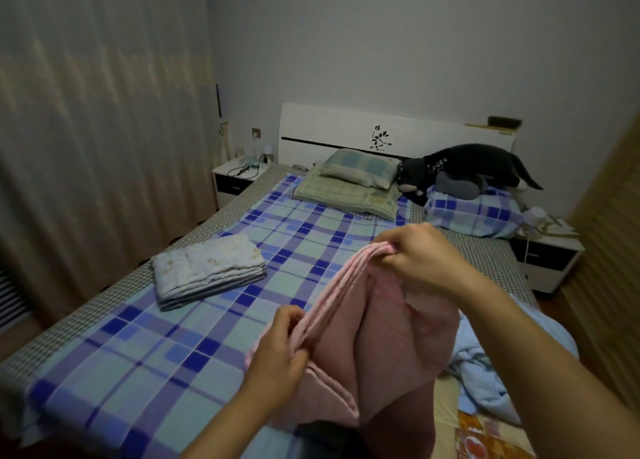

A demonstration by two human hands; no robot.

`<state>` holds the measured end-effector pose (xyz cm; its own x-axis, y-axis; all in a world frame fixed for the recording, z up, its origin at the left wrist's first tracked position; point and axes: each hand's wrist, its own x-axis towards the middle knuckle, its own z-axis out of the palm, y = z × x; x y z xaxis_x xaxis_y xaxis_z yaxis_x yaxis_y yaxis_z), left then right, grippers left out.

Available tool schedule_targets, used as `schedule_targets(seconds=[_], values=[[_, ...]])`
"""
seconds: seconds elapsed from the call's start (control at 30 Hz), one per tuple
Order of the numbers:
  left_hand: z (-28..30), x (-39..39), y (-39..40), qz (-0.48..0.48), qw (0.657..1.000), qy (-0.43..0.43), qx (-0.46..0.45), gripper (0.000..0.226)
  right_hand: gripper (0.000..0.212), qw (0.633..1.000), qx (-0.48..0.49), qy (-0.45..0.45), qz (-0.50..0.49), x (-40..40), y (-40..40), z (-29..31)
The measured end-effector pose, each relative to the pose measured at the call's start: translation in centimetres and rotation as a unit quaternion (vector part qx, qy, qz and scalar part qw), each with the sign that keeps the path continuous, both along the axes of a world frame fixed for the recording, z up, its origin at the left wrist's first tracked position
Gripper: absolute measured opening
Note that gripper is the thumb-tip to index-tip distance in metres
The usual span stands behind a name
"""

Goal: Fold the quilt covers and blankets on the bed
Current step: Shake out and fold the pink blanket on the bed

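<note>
While my left hand (277, 347) and right hand (420, 256) each pinch one end of the pink blanket's (388, 337) stacked top edge above the bed (104, 354), its length hangs below, edge running near-left to far-right.

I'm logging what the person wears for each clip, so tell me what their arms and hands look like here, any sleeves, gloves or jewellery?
Both forearms are bare as far as the frame shows, with no sleeve cuffs in view. The left hand and right hand are ungloved, and no rings, watch or bracelet show.
</note>
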<state>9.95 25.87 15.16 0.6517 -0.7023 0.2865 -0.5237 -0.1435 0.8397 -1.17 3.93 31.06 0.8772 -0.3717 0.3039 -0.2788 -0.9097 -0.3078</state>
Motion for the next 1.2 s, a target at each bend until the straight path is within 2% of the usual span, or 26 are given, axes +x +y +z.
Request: schedule_targets(seconds=[0.1,0.17,0.2,0.27,0.3,0.37,0.47,0.6,0.63,0.7,0.8,0.83,0.93,1.03,1.13,1.2], values=[[1.0,2.5,0.8,-0.052,0.993,0.105,0.012,0.049,0.021,1.000,0.009,0.011,-0.028,0.1,-0.4,0.3],[2.3,4.3,1.6,-0.076,0.990,0.119,0.015,0.051,0.020,0.999,0.031,0.027,-0.020,0.1,-0.5,0.6],[2.9,5.2,2.0,-0.067,0.995,0.073,0.015,0.059,0.019,0.999,0.043,0.031,-0.013,0.1,-0.5,0.8],[3.4,6.8,2.7,-0.036,0.992,-0.117,0.041,0.076,0.017,0.997,0.063,0.038,0.000,0.2,-0.4,1.2],[3.5,7.2,2.8,-0.024,0.974,-0.214,0.067,0.080,0.017,0.997,0.070,0.041,0.001,0.4,-0.3,1.3],[3.4,7.0,2.7,-0.049,0.946,-0.303,0.108,0.083,0.016,0.997,0.072,0.040,0.002,0.8,0.0,1.5],[1.9,4.5,1.7,-0.120,0.955,-0.232,0.143,0.063,0.016,0.997,0.068,0.035,0.010,1.6,0.6,1.8],[-1.5,2.4,-0.1,-0.042,0.966,-0.227,0.120,0.037,0.017,0.998,0.061,0.030,-0.007,2.5,1.4,1.8],[-2.4,1.9,-0.4,-0.028,0.972,-0.198,0.125,0.033,0.019,0.998,0.056,0.022,-0.021,2.8,1.5,1.7],[-4.4,0.6,-0.7,-0.019,0.979,-0.153,0.130,0.036,0.024,0.997,0.053,0.005,-0.058,3.3,1.5,1.3],[-6.6,-1.2,-0.4,-0.025,0.986,-0.113,0.121,0.068,0.025,0.993,0.061,-0.008,-0.104,3.8,0.9,1.1],[-7.3,-1.5,-0.5,-0.021,0.987,-0.100,0.123,0.071,0.026,0.991,0.065,-0.012,-0.115,4.1,0.7,1.2],[-9.1,-2.3,-1.4,-0.002,0.981,-0.140,0.135,0.058,0.029,0.987,0.073,-0.033,-0.136,5.0,0.2,1.3],[-9.6,-2.0,-1.7,0.038,0.989,-0.084,0.112,0.031,0.026,0.979,0.075,-0.055,-0.179,5.8,-1.1,1.8],[-8.4,0.5,0.7,0.081,0.992,-0.091,0.028,0.026,0.023,0.973,0.053,-0.077,-0.210,5.2,-3.4,1.8],[-5.8,3.2,2.9,0.121,0.991,-0.061,-0.021,0.026,0.024,0.974,0.027,-0.089,-0.206,4.4,-4.8,0.9]])
